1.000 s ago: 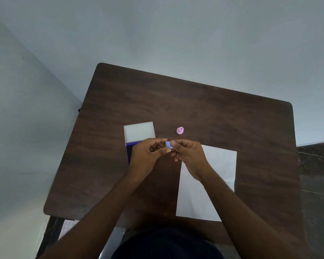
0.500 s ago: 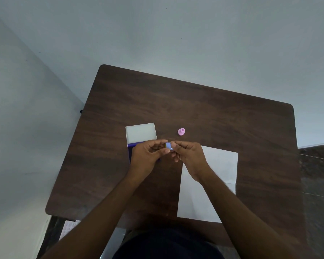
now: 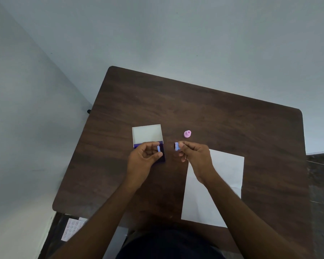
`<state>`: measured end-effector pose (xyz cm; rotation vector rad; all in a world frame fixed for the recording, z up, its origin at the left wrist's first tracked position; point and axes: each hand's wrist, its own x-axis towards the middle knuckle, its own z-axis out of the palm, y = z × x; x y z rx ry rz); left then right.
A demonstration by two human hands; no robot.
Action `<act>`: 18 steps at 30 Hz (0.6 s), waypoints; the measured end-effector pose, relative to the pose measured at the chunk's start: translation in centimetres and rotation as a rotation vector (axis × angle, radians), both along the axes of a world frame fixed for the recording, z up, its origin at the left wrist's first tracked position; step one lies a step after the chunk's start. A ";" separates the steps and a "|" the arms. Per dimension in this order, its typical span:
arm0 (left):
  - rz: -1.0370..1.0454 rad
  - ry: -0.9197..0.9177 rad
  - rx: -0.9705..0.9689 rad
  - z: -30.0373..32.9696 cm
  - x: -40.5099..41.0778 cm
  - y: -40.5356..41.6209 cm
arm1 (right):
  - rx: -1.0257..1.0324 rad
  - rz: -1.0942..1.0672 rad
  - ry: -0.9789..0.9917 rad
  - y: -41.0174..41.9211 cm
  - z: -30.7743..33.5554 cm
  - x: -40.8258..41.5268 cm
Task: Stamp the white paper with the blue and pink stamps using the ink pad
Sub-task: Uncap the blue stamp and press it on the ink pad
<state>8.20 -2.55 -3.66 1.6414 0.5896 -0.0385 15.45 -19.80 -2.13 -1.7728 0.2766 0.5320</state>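
Observation:
My right hand (image 3: 195, 157) pinches the small blue stamp (image 3: 176, 146), whose dark face points left. My left hand (image 3: 143, 159) holds the stamp's thin blue cap (image 3: 159, 148) between thumb and fingers, just over the ink pad (image 3: 162, 153). The ink pad is open: its white lid (image 3: 147, 134) lies flipped back and the dark purple pad is partly hidden under my left hand. The pink stamp (image 3: 187, 134) stands alone on the table behind my hands. The white paper (image 3: 217, 191) lies flat to the right, partly under my right forearm.
The dark wooden table (image 3: 195, 105) stands against a pale wall, with its edges close on the left and right. A white sheet with round marks (image 3: 72, 228) lies on the floor at the lower left.
My hands have drawn apart: the blue cap came off the stamp and moved left with my left hand, while the stamp stays in my right.

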 end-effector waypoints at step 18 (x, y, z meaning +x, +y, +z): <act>0.304 0.136 0.249 -4.3 -7.6 7.1 | 0.182 0.049 0.164 3.1 0.1 -1.7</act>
